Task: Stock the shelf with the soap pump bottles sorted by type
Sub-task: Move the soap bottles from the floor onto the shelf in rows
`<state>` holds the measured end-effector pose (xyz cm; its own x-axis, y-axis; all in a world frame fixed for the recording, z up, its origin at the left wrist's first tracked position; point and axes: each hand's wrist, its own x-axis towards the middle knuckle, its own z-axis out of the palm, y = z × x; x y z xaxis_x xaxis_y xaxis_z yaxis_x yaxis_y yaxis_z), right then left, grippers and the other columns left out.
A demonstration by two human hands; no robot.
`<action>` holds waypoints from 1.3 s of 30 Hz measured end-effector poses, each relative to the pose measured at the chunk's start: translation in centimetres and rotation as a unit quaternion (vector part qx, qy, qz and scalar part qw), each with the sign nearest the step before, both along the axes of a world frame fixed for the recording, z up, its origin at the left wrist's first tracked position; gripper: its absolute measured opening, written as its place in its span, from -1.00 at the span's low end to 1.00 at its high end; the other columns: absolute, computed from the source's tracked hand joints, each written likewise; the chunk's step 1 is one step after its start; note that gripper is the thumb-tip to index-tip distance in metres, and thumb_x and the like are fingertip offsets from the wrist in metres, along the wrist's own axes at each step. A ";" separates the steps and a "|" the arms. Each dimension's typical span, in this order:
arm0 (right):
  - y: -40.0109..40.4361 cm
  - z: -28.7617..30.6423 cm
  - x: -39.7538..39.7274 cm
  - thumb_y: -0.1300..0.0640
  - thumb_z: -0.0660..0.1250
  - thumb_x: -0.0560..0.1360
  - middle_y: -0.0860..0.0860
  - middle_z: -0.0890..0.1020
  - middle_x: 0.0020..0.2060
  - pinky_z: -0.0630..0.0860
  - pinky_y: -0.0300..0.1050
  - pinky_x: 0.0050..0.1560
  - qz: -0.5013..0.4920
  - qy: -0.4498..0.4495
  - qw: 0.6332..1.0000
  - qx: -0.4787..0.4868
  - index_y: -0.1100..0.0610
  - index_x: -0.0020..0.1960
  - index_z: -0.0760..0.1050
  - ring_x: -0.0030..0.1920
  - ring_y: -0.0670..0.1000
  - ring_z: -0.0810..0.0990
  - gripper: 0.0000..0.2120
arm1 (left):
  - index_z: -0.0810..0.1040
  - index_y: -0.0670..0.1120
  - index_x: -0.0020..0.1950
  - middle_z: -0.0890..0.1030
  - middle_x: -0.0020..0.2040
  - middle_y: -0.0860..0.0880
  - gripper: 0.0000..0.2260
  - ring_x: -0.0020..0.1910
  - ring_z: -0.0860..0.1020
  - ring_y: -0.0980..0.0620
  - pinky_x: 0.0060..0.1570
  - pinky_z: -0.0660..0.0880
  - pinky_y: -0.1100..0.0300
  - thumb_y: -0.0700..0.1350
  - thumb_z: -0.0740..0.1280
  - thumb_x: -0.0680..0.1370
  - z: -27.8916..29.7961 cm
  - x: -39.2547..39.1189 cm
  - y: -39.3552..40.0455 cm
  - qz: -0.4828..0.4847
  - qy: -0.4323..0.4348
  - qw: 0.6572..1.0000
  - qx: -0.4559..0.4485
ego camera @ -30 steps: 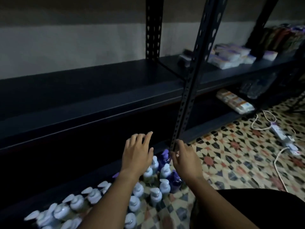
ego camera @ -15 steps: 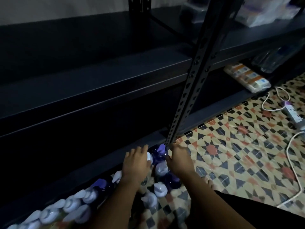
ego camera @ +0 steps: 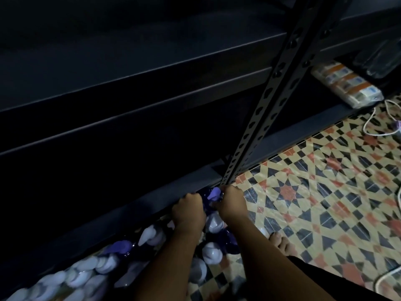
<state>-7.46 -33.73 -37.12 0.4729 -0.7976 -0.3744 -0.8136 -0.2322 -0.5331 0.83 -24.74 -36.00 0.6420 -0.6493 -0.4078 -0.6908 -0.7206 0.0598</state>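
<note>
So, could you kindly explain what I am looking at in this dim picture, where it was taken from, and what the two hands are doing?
There is no machine here: a person wears a camera on the head, so the view looks down at their own arms. The left hand and right hand reach down with curled fingers around a dark bottle with a purple pump; what each hand actually holds is hidden. More pump bottles, with white or purple tops, stand on the patterned tiled floor. Above them is a dark metal shelf with a perforated upright post. Wrapped packages lie on a lower shelf to the right, near white cables.
</note>
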 end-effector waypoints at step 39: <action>13.7 20.8 -9.6 -0.10 0.28 0.66 0.08 0.69 -0.17 0.53 -0.12 -0.13 -0.105 -0.432 0.882 0.157 0.23 0.05 0.58 -0.17 -0.03 0.63 -0.63 | 0.72 -0.09 0.02 0.67 -0.13 -0.05 -0.69 -0.12 0.58 0.00 -0.08 0.50 -0.01 0.15 0.45 0.53 19.0 -2.0 18.7 0.147 0.419 0.746 -0.496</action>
<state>-17.08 -20.02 -16.29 0.5444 -0.8226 -0.1639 -0.0789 0.1442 -0.9864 -1.19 -6.07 -17.00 0.6057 -0.7797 -0.1589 0.0678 -0.1484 0.9866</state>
